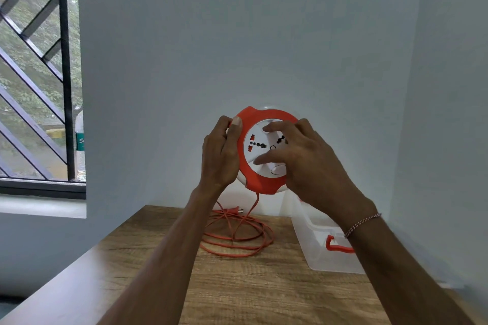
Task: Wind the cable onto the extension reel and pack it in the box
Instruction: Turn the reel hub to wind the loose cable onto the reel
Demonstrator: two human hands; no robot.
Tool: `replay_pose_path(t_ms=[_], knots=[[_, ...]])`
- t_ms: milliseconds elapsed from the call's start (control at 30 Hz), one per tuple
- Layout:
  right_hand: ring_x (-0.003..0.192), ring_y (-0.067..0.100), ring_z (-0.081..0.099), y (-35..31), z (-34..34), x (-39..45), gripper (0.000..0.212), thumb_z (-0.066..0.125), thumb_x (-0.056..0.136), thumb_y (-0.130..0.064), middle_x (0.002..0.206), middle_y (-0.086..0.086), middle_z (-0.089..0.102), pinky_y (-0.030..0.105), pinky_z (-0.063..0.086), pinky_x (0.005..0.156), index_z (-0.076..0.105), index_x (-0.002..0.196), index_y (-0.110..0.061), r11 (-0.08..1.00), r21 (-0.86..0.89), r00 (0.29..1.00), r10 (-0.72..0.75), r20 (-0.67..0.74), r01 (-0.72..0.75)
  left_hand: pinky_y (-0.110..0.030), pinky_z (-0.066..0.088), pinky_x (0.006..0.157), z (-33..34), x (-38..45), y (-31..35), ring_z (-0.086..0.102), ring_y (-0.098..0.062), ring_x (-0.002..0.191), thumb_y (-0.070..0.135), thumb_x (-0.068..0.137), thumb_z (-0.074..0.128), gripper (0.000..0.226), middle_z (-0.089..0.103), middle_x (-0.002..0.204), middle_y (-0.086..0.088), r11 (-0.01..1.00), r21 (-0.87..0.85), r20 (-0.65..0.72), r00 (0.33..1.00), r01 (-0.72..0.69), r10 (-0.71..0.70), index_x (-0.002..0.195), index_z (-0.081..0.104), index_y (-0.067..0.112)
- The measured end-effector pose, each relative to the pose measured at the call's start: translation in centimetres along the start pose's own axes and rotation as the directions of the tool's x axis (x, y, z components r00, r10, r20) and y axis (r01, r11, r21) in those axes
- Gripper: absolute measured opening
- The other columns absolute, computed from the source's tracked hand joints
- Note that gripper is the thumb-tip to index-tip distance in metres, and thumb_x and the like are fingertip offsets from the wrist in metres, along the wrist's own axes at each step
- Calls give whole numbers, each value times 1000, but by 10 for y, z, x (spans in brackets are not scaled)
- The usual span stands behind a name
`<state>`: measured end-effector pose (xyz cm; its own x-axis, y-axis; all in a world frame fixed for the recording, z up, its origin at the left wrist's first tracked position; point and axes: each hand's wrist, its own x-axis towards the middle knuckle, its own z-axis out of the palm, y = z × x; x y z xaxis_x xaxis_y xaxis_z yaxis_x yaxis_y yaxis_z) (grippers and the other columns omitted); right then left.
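both forearms lift the reel (pixel 264 150), left hand (pixel 220 155) gripping its rim, right hand (pixel 298 158) spread on the hub; winding the loose cable (pixel 237 235) comes next.

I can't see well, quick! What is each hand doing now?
Left hand: holding the reel by its orange rim, thumb on the front.
Right hand: fingers spread and fairly straight, touching the reel's white face, not gripping it.
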<state>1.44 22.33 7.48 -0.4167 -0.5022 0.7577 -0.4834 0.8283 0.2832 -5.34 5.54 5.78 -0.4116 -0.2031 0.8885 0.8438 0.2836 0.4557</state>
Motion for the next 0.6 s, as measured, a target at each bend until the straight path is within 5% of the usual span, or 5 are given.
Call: replay_pose_path(t_ms=[267, 600], knots=[[114, 37, 50, -4, 5, -2, 58, 90, 56, -30, 130, 11, 56, 49, 49, 87, 70, 110, -35, 993, -111, 999, 44, 8, -43, -38, 58, 57, 0, 0, 1, 66, -14, 62, 41, 102, 38, 32, 66, 80, 8, 1000, 29, -11, 1000, -4, 4, 94, 55, 14], [99, 29, 60, 0, 14, -5, 61, 65, 75, -55, 117, 12, 63, 40, 54, 77, 50, 133, -40, 974, -79, 968, 198, -156, -212, -24, 58, 55, 1, 0, 0, 68, -10, 63, 42, 101, 39, 35, 68, 82, 9, 1000, 27, 8, 1000, 14, -14, 96, 56, 13]])
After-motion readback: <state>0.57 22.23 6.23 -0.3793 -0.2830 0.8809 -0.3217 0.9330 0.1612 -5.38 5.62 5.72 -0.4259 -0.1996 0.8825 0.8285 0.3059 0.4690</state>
